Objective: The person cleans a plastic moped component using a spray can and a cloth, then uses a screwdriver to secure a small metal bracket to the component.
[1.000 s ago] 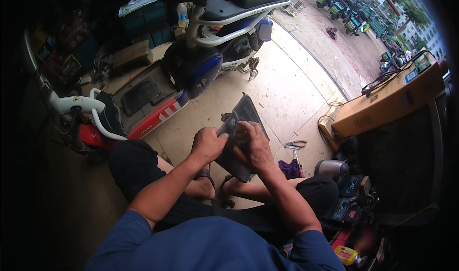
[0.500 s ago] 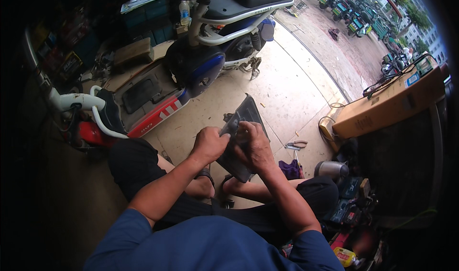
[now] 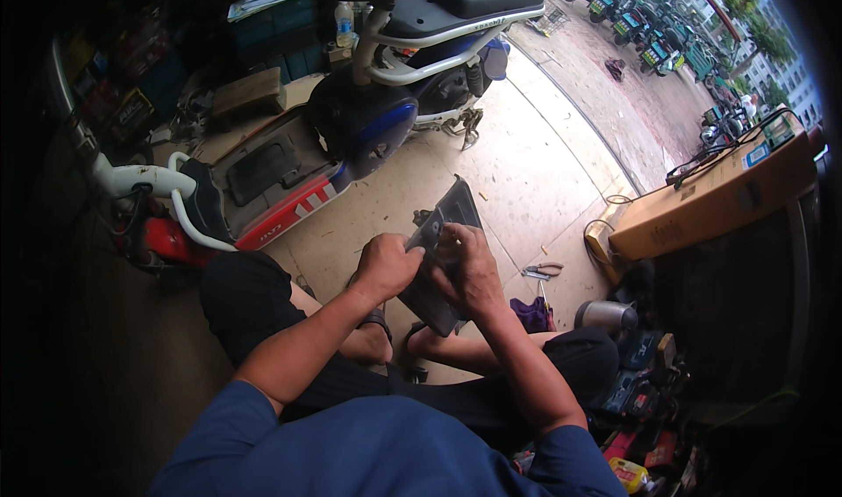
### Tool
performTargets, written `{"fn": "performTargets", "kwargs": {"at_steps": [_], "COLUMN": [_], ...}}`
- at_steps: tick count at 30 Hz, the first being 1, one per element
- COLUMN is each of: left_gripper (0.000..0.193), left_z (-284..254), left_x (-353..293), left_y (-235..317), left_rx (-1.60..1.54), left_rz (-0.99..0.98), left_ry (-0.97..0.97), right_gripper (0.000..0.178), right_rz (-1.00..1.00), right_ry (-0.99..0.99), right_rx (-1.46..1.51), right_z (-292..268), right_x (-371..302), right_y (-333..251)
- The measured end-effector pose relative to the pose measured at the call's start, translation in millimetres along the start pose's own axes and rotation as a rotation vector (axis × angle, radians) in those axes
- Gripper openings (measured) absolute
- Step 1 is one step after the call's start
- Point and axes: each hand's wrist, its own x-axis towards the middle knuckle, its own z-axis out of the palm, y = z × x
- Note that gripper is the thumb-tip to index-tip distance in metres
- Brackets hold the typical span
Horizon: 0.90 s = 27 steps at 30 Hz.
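Note:
A dark, flat plastic panel point(image 3: 458, 206) is held up at a slant above the floor, between my knees. My left hand point(image 3: 388, 266) is closed on its left edge, with the thumb on top. My right hand point(image 3: 469, 273) is curled over the panel's right side, its fingertips bent in near a small round spot on the surface. Whether a small part sits between those fingertips is hidden. At the panel's upper left edge a small dark fitting point(image 3: 421, 217) sticks out.
An electric scooter point(image 3: 289, 194) with a red and white deck stands ahead to the left. Pliers point(image 3: 544, 271), a screwdriver point(image 3: 544, 297) and a purple cloth point(image 3: 528, 314) lie on the floor to the right. Beyond are a metal kettle point(image 3: 605, 315) and a cardboard box point(image 3: 710, 194).
The view has shifted very slightly. Both hands keep nearly the same grip on the panel, and the right fingertips have barely moved.

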Motion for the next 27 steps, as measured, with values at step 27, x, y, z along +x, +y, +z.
{"fn": "performTargets", "kwargs": {"at_steps": [27], "left_gripper": [0.032], "left_z": [-34.1], "left_x": [1.6], "left_y": [17.5], "left_rx": [0.025], "left_rz": [0.038], "left_ry": [-0.035], "right_gripper": [0.08], "right_rz": [-0.228], "right_ry": [0.076], "right_rx": [-0.027], "right_z": [1.0], "right_x": [-5.2], "right_y": [19.5]}}
